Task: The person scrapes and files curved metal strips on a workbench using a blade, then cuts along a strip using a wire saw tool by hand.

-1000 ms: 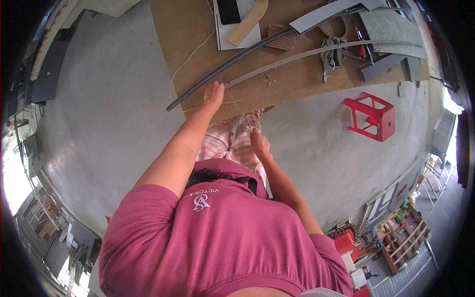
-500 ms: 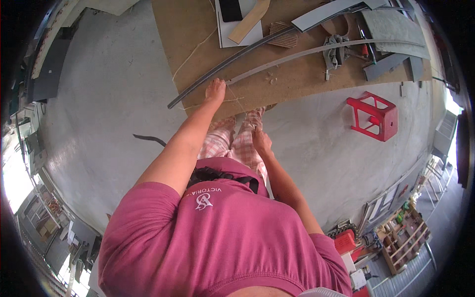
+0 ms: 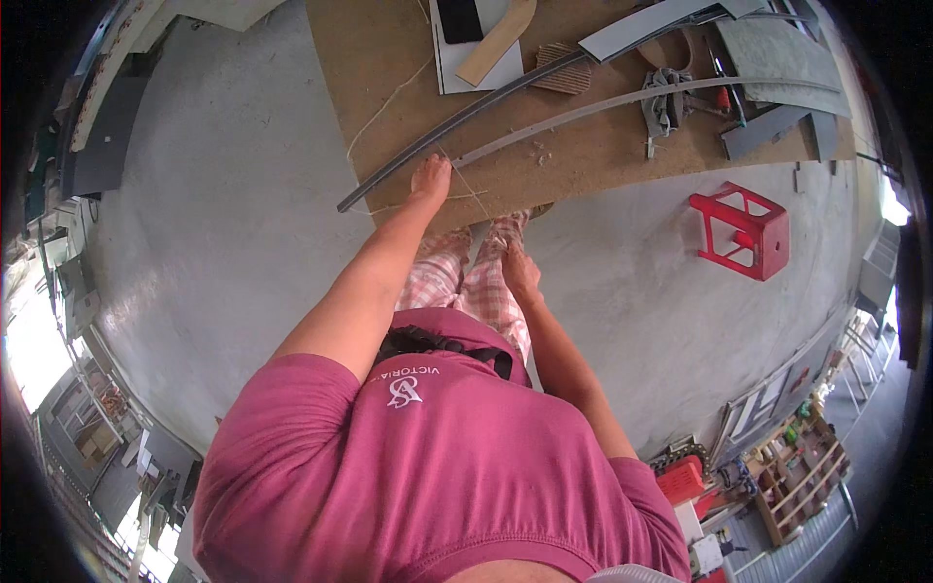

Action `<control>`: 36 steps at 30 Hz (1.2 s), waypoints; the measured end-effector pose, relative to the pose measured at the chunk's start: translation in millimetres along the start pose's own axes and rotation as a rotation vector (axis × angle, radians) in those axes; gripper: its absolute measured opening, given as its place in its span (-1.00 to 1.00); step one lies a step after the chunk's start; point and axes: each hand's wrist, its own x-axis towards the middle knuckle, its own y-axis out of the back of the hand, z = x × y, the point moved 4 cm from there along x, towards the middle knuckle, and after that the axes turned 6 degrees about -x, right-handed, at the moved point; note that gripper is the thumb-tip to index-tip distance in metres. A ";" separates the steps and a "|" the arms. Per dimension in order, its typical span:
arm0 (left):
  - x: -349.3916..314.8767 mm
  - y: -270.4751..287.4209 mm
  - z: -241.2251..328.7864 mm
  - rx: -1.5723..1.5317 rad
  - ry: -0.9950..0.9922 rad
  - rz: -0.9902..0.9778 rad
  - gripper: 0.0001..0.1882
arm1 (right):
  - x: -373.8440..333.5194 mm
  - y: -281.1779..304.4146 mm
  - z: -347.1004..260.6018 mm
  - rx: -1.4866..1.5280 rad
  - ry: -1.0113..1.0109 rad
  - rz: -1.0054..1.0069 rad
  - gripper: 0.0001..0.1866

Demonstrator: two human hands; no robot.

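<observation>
My left hand (image 3: pixel 431 179) is closed at the near end of a long, thin light-grey strip (image 3: pixel 564 119), which curves away to the right over a brown board. A thin pale string (image 3: pixel 470 185) runs from beside this hand down towards my legs. Just beyond the hand lies a dark grey bar (image 3: pixel 413 148), its near end past the board's left edge. My right hand (image 3: pixel 522 272) is closed in front of my checked trouser leg; what its fingers hold is hidden.
The brown board (image 3: pixel 379 83) carries a black flat object (image 3: pixel 457 19), a wooden slat (image 3: pixel 498 41), a ribbed brown piece (image 3: pixel 562 70), a grey rag (image 3: pixel 663 102) and grey panels (image 3: pixel 768 131). A red plastic stool (image 3: pixel 743 231) lies tipped on the grey floor to the right.
The view has shifted slightly, so the whole scene sits a little further right. Both hands keep nearly the same places and stay closed.
</observation>
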 end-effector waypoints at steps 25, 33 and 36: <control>-1.4 0.6 -1.4 -0.034 0.013 0.015 -0.81 | 2.0 -3.9 -0.7 -0.043 0.014 -0.106 -0.72; 1.5 -0.8 -2.6 0.003 -0.020 0.023 -0.82 | 2.4 -1.0 -0.7 -0.057 -0.019 -0.114 -0.72; 1.1 -1.2 -2.3 -0.009 0.009 -0.035 -0.82 | 4.3 -2.2 -0.1 -0.035 -0.038 -0.145 -0.71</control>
